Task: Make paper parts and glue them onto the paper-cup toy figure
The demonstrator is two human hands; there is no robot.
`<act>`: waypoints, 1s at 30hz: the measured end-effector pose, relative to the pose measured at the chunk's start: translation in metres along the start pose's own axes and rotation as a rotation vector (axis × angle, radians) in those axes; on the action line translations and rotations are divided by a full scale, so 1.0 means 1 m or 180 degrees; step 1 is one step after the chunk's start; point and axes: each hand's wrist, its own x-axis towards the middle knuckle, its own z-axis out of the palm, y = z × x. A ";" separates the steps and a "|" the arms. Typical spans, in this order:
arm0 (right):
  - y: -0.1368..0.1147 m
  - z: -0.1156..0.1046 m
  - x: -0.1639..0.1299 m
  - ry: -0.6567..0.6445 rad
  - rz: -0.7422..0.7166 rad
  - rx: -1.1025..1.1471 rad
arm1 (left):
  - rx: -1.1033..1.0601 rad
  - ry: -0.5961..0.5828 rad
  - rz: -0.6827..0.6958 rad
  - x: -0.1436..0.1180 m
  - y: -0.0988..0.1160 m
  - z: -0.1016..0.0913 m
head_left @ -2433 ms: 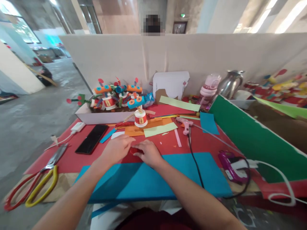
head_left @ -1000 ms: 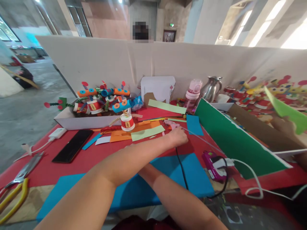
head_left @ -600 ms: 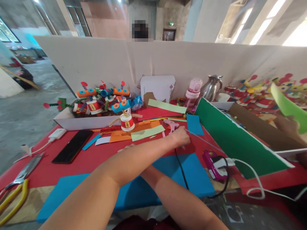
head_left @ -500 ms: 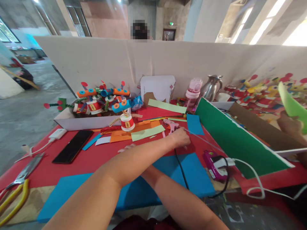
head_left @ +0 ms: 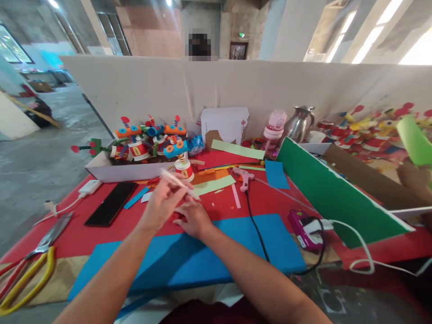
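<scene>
My left hand (head_left: 162,202) is closed around a slim white pen-like stick (head_left: 180,184), which slants down to the right. Just beside it is my right hand (head_left: 194,219), low over the red table; its fingers are apart and I see nothing between them. Beyond the hands stands a paper-cup figure (head_left: 183,170) with a blue tube head and springy paper arms. A pink glue gun (head_left: 243,177) lies to the right, its black cord running toward me. Under my forearms is a large blue sheet (head_left: 249,243). A pale green strip (head_left: 216,184) lies past my fingers.
A white box (head_left: 128,172) of similar figures stands at back left. Phone (head_left: 110,204) and large scissors (head_left: 43,252) lie left. To the right are a purple power strip (head_left: 305,231) and a green-sided box (head_left: 337,193). Another person's hand (head_left: 415,177) holds green paper at far right.
My left hand has come back from the glue gun to the left and now holds the white stick upslanted. My arms are uncrossed. The glue gun stays on the table.
</scene>
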 end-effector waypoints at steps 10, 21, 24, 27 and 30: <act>0.003 -0.002 0.003 0.0161 0.0000 0.0422 | 0.0257 0.1141 -0.0366 -0.031 -0.041 -0.068; 0.002 -0.003 0.003 0.0200 -0.0110 0.0447 | 0.0632 0.1161 -0.0334 -0.028 -0.065 -0.063; 0.001 -0.005 0.004 0.0135 -0.0074 0.0405 | 0.0698 0.1134 -0.0340 -0.029 -0.069 -0.063; 0.000 -0.005 0.005 0.0114 -0.0053 0.0366 | 0.0712 0.1055 -0.0371 -0.029 -0.072 -0.061; 0.001 -0.004 0.006 0.0173 -0.0069 0.0360 | 0.0791 0.1032 -0.0375 -0.029 -0.073 -0.059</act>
